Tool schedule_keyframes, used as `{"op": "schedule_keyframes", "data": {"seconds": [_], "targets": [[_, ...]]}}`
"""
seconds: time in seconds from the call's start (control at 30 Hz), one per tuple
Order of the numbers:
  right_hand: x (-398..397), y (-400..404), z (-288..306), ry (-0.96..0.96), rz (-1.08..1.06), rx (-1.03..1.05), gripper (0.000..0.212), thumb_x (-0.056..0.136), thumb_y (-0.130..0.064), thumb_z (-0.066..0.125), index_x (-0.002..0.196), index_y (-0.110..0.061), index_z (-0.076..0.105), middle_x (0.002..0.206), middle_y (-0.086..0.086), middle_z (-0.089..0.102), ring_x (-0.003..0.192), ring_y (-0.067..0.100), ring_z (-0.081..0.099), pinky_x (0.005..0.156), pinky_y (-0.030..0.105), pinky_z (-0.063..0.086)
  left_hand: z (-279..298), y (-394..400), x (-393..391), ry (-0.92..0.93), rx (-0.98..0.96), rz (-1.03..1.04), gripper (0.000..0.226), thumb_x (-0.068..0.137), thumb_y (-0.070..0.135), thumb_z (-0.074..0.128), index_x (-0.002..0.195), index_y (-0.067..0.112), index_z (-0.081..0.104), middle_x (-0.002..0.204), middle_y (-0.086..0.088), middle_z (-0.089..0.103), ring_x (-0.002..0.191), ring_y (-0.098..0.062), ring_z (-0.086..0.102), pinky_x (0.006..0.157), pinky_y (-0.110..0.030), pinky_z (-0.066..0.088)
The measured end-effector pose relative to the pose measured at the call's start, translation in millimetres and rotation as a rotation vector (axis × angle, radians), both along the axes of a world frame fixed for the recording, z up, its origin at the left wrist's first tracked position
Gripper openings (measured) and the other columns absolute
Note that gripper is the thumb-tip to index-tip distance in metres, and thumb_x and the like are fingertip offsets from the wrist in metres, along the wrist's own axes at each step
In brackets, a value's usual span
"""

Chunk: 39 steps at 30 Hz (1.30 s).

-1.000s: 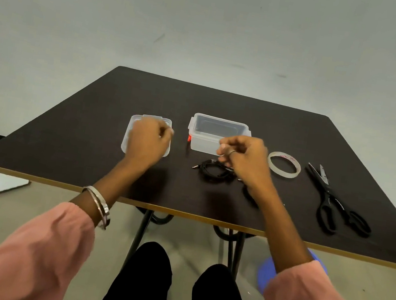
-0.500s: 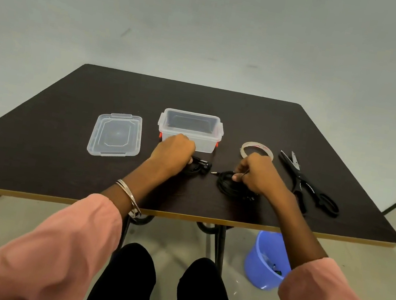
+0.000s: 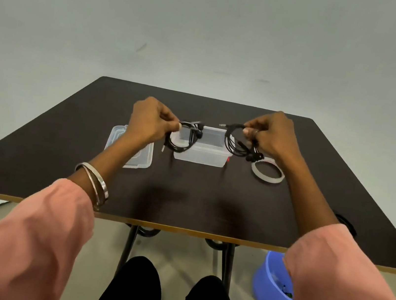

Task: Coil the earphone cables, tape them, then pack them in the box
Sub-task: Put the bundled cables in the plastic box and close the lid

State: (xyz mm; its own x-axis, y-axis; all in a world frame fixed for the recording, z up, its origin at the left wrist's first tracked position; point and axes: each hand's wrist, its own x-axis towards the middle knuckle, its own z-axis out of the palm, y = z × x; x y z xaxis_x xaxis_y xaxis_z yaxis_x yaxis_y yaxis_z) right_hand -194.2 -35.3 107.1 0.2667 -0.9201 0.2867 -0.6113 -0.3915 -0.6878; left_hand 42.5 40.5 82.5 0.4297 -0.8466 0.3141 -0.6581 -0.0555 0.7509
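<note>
Above the clear box [image 3: 200,154] on the surface [image 3: 36,150], the left hand [image 3: 148,122] at 9 o'clock and the right hand [image 3: 275,138] at 3 o'clock each pinch a coiled earphone cable: left coil [image 3: 184,138], right coil [image 3: 238,142].

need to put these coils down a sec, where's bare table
Bare table lies between the box and the near edge, and behind the box to the far edge. The box's row is crowded: lid left, tape roll right.
</note>
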Motion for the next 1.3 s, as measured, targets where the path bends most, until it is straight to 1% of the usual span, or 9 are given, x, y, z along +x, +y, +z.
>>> {"op": "schedule_keyframes", "data": {"seconds": [0.1, 0.33, 0.4, 0.5, 0.67, 0.83, 1.0, 1.17, 1.3], "targets": [[27, -25, 0, 0.074, 0.049, -0.054, 0.013, 0.086, -0.006, 0.068, 0.096, -0.001, 0.072, 0.072, 0.011, 0.069, 0.061, 0.018, 0.064, 0.068, 0.030, 0.057, 7, -7, 16, 0.061, -0.066, 0.076, 0.010, 0.077, 0.015, 0.079, 0.085, 0.010, 0.078, 0.071, -0.007, 0.071, 0.063, -0.016, 0.065, 0.074, -0.032, 0.059], [82, -64, -26, 0.397, 0.189, -0.088, 0.015, 0.085, -0.012, 0.068, 0.098, -0.007, 0.074, 0.101, 0.011, 0.073, 0.098, 0.025, 0.065, 0.089, 0.035, 0.052, 1, -23, 34, 0.177, -0.092, 0.165, 0.008, 0.076, 0.011, 0.079, 0.083, 0.008, 0.077, 0.072, -0.007, 0.071, 0.061, -0.018, 0.068, 0.069, -0.032, 0.061], [91, -66, -37, 0.511, 0.215, -0.110, 0.017, 0.085, -0.021, 0.069, 0.099, -0.013, 0.074, 0.109, 0.009, 0.069, 0.109, 0.027, 0.058, 0.094, 0.041, 0.048, -4, -26, 35, 0.169, -0.092, 0.161, 0.007, 0.077, 0.011, 0.079, 0.083, 0.007, 0.077, 0.073, -0.006, 0.071, 0.060, -0.015, 0.065, 0.067, -0.029, 0.059], [99, -64, -51, 0.737, 0.169, -0.245, 0.021, 0.084, -0.036, 0.068, 0.101, -0.024, 0.073, 0.124, 0.008, 0.050, 0.123, 0.029, 0.034, 0.101, 0.049, 0.032, -9, -28, 36, 0.164, -0.082, 0.155, 0.004, 0.077, 0.012, 0.079, 0.080, 0.009, 0.077, 0.072, -0.003, 0.071, 0.059, -0.011, 0.063, 0.067, -0.027, 0.058], [100, -72, -62, 0.847, 0.126, -0.266, 0.033, 0.081, -0.048, 0.068, 0.106, -0.026, 0.072, 0.133, 0.009, 0.039, 0.127, 0.032, 0.025, 0.104, 0.055, 0.025, -14, -33, 32, 0.143, -0.052, 0.144, 0.006, 0.076, 0.013, 0.079, 0.081, 0.010, 0.077, 0.071, -0.007, 0.071, 0.060, -0.016, 0.063, 0.072, -0.032, 0.059], [95, -72, -61, 0.760, 0.148, -0.136, 0.029, 0.082, -0.045, 0.068, 0.106, -0.029, 0.073, 0.129, 0.006, 0.042, 0.123, 0.029, 0.027, 0.100, 0.050, 0.027, -14, -39, 24, 0.118, -0.021, 0.136, 0.007, 0.077, 0.013, 0.079, 0.082, 0.009, 0.078, 0.073, -0.008, 0.072, 0.061, -0.015, 0.063, 0.074, -0.034, 0.059], [84, -78, -46, 0.465, 0.137, -0.037, 0.021, 0.080, -0.029, 0.074, 0.101, -0.028, 0.075, 0.122, 0.004, 0.057, 0.119, 0.028, 0.032, 0.091, 0.043, 0.031, -12, -51, 17, 0.133, -0.017, 0.151, 0.008, 0.079, 0.015, 0.078, 0.085, 0.009, 0.078, 0.078, -0.008, 0.073, 0.069, -0.016, 0.067, 0.076, -0.036, 0.059], [61, -77, -28, 0.037, 0.089, -0.042, 0.010, 0.082, -0.020, 0.073, 0.090, -0.025, 0.077, 0.091, -0.007, 0.069, 0.119, 0.028, 0.040, 0.101, 0.048, 0.037, -14, -68, 3, 0.122, 0.001, 0.126, 0.011, 0.080, 0.019, 0.076, 0.087, 0.010, 0.078, 0.085, -0.006, 0.074, 0.078, -0.013, 0.065, 0.069, -0.024, 0.049], [36, -79, -34, -0.126, -0.007, -0.015, 0.023, 0.081, -0.022, 0.072, 0.065, -0.039, 0.071, 0.067, -0.023, 0.065, 0.117, 0.028, 0.049, 0.102, 0.053, 0.039, -24, -88, -16, 0.069, 0.053, 0.071, 0.008, 0.079, 0.026, 0.078, 0.080, 0.018, 0.079, 0.083, 0.003, 0.074, 0.087, -0.014, 0.062, 0.094, -0.045, 0.047]]}}
